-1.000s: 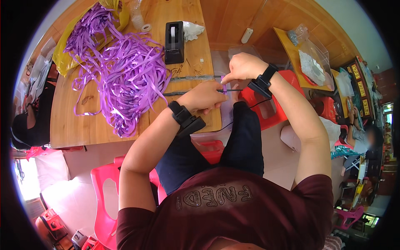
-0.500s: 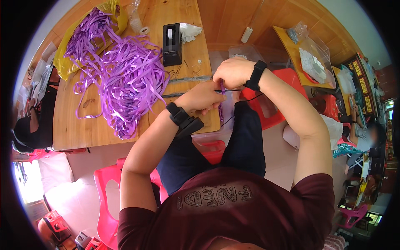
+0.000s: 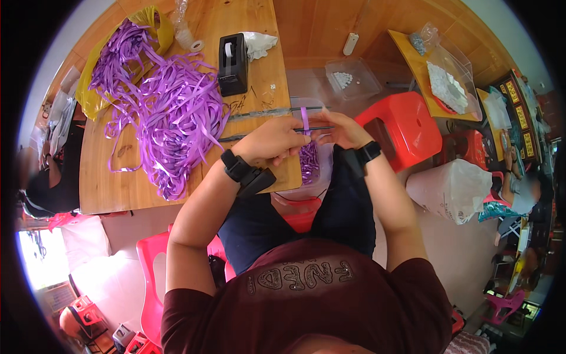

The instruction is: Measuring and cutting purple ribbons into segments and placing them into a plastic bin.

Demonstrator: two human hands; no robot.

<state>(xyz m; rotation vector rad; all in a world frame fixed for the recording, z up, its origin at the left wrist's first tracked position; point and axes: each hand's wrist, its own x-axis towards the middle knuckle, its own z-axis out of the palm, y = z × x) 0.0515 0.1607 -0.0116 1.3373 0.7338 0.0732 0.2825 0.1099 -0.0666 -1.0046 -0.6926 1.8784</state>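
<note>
Two thin dark rods (image 3: 322, 128) stick out past the table's right edge, held down by grey tape. A strip of purple ribbon (image 3: 305, 118) is looped across them. My left hand (image 3: 274, 140) is closed, thumb and forefinger pinching the ribbon beside the nearer rod. My right hand (image 3: 345, 131) is at the rods' free ends, its fingers curled round the nearer rod with their tips at the ribbon; part of the grip is hidden. Below the rods, a clear plastic bin (image 3: 325, 171) holds short purple ribbon pieces (image 3: 308, 160).
A big heap of purple ribbon (image 3: 177, 118) spills from a yellow bag (image 3: 88, 88) on the wooden table (image 3: 141, 197). A black tape dispenser (image 3: 233, 74) stands beside it. Right of me are a red stool (image 3: 407, 130) and a white sack (image 3: 448, 189). Other people sit at both sides.
My right hand has moved right and down, off the top of the rods to their free ends. The ribbon loop and both rods now show more plainly.
</note>
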